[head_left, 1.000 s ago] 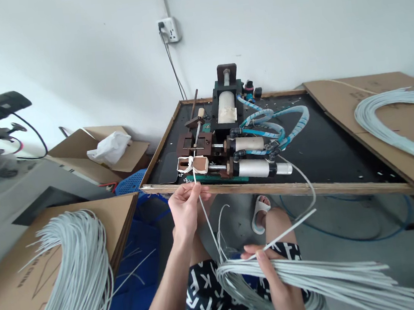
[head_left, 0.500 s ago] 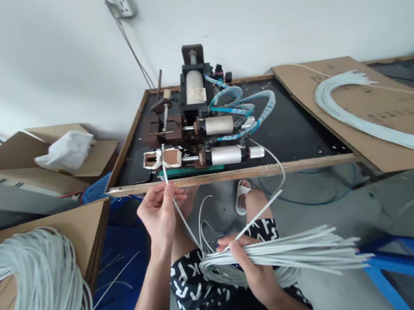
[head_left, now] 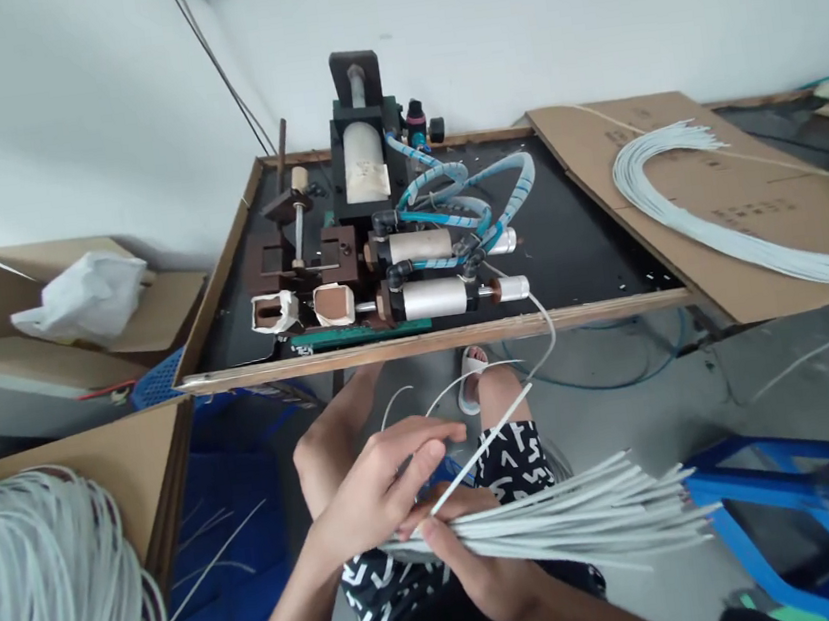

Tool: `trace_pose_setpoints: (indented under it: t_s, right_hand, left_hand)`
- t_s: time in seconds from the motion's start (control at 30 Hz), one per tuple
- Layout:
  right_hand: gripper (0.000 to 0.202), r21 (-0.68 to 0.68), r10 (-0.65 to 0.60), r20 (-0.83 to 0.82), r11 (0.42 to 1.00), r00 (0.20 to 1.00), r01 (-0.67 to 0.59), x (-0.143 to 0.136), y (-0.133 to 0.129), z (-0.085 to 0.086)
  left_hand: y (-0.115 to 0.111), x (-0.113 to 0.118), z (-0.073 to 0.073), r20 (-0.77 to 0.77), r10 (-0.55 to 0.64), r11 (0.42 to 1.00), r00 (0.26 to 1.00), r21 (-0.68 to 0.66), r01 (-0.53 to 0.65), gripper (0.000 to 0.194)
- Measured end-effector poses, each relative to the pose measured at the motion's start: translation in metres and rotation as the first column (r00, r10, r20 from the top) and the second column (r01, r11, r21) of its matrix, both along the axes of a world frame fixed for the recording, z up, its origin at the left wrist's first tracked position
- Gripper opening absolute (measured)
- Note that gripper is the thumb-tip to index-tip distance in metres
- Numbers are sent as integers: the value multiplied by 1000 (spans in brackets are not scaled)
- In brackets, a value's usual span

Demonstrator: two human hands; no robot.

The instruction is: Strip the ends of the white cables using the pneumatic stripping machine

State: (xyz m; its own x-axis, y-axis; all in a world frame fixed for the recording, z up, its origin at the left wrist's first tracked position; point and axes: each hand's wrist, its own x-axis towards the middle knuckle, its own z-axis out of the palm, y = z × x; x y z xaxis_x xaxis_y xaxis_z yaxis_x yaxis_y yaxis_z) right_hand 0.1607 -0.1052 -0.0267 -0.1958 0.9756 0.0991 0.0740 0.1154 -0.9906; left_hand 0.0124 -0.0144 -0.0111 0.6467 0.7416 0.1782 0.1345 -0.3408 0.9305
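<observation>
My right hand (head_left: pixel 481 549) is closed around a bundle of white wires (head_left: pixel 583 516) above the lap. The cut ends fan out to the right. One single wire (head_left: pixel 488 448) slants up and away from the bundle, its lower part at my right thumb. Over the bundle's left part hovers my left hand (head_left: pixel 386 480), its fingers stretched out and the thumb apart, close to that single wire. Beyond the hands, the pneumatic machine (head_left: pixel 428 299) has its two taped jaws (head_left: pixel 334 305) apart, with no wire between them.
A wooden edge (head_left: pixel 433 341) fronts the black bench. More white wires lie on cardboard at right (head_left: pixel 704 204) and in a heap at left (head_left: pixel 62 585). An open carton (head_left: pixel 89 371) stands left; a blue-framed stool (head_left: pixel 770 499) is at lower right.
My left hand has come down and right from the machine's jaws to the bundle, and the wire has left the jaws. These have parted. The view has shifted slightly.
</observation>
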Motion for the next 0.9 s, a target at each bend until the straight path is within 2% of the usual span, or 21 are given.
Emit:
trace_pose_setpoints:
  t_s: [0.1, 0.17, 0.2, 0.27, 0.33, 0.4, 0.47, 0.53, 0.67, 0.77, 0.9]
  right_hand:
    - [22, -60, -15, 107, 998, 994, 22, 1, 2, -6]
    - [23, -78, -48, 177, 995, 983, 63, -1, 2, -9]
    - [24, -90, -56, 182, 993, 982, 73, -2, 2, -10]
    - [28, -124, -61, 118, 989, 991, 76, -3, 2, -10]
    - [32, -173, -102, 18, 979, 995, 104, -3, 2, -11]
    - [35, -225, -187, -45, 959, 981, 173, -1, 3, -13]
    - [38, -259, -262, -73, 937, 962, 236, 1, 4, -17]
    - [41, -277, -301, -87, 923, 949, 268, 2, 6, -21]
    - [47, -295, -300, -101, 920, 948, 259, 2, 10, -27]
    - [47, -295, -321, -85, 912, 943, 284, 1, 11, -27]
    - [44, -250, -377, -44, 901, 925, 355, 4, 10, -21]
  left_hand:
    - [-9, 0, 12, 118, -105, 970, 987, -207, 128, 31]
    - [-12, 1, 12, 168, -89, 939, 982, -316, 139, 29]
    - [-13, 1, 9, 202, -25, 920, 979, -378, 101, 29]
    - [-10, -1, 0, 273, 219, 868, 937, -493, -60, 29]
    - [-1, -6, -10, 310, 531, 780, 788, -543, -312, 27]
    - [10, -13, -17, 330, 728, 670, 601, -528, -522, 24]
    - [18, -19, -22, 344, 797, 603, 496, -485, -633, 23]
    - [21, -21, -24, 344, 816, 577, 465, -422, -699, 24]
    - [18, -19, -27, 347, 843, 517, 411, -315, -796, 25]
    - [22, -18, -26, 334, 855, 498, 397, -314, -808, 26]
    - [39, -15, -21, 339, 859, 487, 382, -314, -815, 27]
